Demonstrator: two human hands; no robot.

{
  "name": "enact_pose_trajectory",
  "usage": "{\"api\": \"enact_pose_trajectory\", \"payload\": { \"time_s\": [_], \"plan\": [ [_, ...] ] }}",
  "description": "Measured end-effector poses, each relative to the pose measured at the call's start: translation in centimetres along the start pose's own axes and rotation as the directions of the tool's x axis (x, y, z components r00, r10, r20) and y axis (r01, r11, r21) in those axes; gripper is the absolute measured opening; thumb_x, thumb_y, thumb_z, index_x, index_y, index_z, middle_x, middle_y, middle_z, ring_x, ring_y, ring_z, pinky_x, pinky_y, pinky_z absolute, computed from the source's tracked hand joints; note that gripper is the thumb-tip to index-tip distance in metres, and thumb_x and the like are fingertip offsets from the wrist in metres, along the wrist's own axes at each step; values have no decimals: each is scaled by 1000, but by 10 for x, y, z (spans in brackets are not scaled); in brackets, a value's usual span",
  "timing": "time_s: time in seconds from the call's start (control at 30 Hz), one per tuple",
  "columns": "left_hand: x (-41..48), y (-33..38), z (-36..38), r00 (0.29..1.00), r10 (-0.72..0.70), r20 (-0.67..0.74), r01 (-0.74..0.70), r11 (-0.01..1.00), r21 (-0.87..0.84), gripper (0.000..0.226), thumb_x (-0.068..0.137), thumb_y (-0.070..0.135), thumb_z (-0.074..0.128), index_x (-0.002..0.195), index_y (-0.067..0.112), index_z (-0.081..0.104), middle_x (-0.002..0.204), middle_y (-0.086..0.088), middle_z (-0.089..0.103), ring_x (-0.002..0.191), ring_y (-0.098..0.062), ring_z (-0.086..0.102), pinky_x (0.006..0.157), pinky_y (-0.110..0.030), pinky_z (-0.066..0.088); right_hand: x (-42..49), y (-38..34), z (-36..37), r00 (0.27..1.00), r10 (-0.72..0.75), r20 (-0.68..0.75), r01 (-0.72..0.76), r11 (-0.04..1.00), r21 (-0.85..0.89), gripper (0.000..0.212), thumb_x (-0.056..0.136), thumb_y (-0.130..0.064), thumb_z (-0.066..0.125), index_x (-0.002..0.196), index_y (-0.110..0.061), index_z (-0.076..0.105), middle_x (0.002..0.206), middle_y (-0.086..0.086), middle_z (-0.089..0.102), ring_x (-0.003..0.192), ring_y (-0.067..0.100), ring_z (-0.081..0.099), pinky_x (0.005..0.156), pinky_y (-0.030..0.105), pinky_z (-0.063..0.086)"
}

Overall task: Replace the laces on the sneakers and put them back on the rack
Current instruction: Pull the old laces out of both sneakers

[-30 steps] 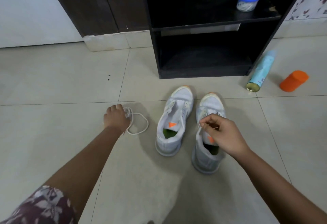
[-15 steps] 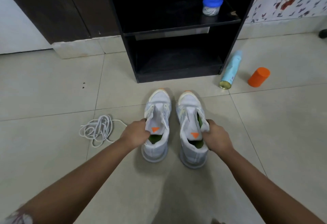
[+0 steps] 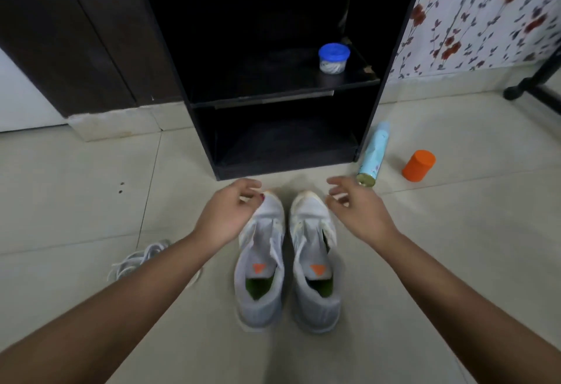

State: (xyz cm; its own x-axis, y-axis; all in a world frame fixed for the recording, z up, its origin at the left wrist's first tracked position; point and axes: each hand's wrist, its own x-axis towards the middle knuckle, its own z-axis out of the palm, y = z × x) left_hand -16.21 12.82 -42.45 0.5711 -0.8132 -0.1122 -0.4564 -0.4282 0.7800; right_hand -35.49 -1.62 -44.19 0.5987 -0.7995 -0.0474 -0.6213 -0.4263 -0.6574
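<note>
The left sneaker and the right sneaker are sitting side by side on the tiled floor, upright, toes pointing toward the black rack and heels toward you. Their tongues are lying loose and pulled up, each showing an orange mark, with green insoles showing inside. The toes are resting just short of the rack's bottom edge, not on any shelf.

You are holding your left hand over the outer toe side of the left sneaker, fingers loosely curled and gripping nothing; whether a fingertip is touching the toe cannot be told. You are holding your right hand just beside the toe of the right sneaker, fingers relaxed and slightly spread, also carrying nothing.

A bundle of white laces is lying on the floor to your left, partly hidden behind your left forearm and apart from both sneakers.

On the rack's middle shelf a small jar with a blue lid is standing near the right side. The lower shelf is lying in shadow. Just right of the rack a pale blue spray can is lying on its side, and an orange cap is lying near it. A floral wall is running behind on the right.
</note>
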Motion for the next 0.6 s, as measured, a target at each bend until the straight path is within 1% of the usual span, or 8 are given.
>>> {"api": "enact_pose_trajectory", "payload": {
  "time_s": [0.07,0.13,0.23,0.33,0.4,0.5,0.53,0.6],
  "plan": [
    [19,35,-9,999,-52,-1,50,960,-277,20,93,20,57,113,21,61,100,4,69,85,-12,63,71,-22,46,36,-20,-14,983,-143,-116,144,990,-6,38,92,-26,59,129,-19,54,117,0,63,106,17,60,88,31,48],
    [40,67,-15,993,-120,16,113,877,-467,16,96,20,54,110,21,61,100,5,70,85,-12,64,74,-25,48,76,-38,-27,939,-254,-231,236,966,-100,40,91,-23,57,131,-17,53,123,4,58,112,23,53,89,33,46],
    [70,102,-20,983,-184,23,156,756,-636,14,97,20,50,107,22,60,96,6,69,81,-12,64,76,-27,49,132,-57,-48,881,-354,-315,238,906,-351,47,91,-24,55,137,-15,46,133,8,48,120,29,43,89,39,46],
    [87,116,-19,973,-225,57,202,701,-684,15,97,17,49,106,22,59,93,5,69,79,-11,64,75,-25,48,177,-67,-66,865,-376,-333,177,849,-498,52,92,-28,53,141,-14,41,142,13,40,129,32,36,96,44,45],
    [94,117,-16,962,-260,87,245,674,-697,16,97,16,49,106,22,61,94,4,70,80,-11,64,75,-25,48,201,-71,-72,891,-339,-301,131,828,-546,57,94,-34,50,146,-19,33,152,12,28,139,33,26,106,45,38],
    [104,116,-14,947,-301,116,288,627,-724,17,98,17,48,105,21,63,92,4,71,82,-12,65,72,-25,49,227,-70,-71,954,-202,-220,56,844,-533,61,98,-40,44,152,-26,18,160,8,11,145,36,12,113,46,27],
    [107,116,-14,943,-307,124,298,619,-726,17,98,17,48,105,20,63,92,4,71,82,-12,65,72,-25,49,232,-68,-69,963,-175,-203,43,850,-525,61,98,-40,43,152,-27,17,160,8,9,144,37,12,112,46,27],
    [111,115,-13,940,-313,133,308,617,-724,18,98,17,47,105,20,64,92,4,71,82,-13,65,73,-26,49,235,-62,-63,959,-186,-213,51,855,-516,59,99,-35,42,151,-26,18,159,9,10,141,38,20,108,46,33]
  ]
}}
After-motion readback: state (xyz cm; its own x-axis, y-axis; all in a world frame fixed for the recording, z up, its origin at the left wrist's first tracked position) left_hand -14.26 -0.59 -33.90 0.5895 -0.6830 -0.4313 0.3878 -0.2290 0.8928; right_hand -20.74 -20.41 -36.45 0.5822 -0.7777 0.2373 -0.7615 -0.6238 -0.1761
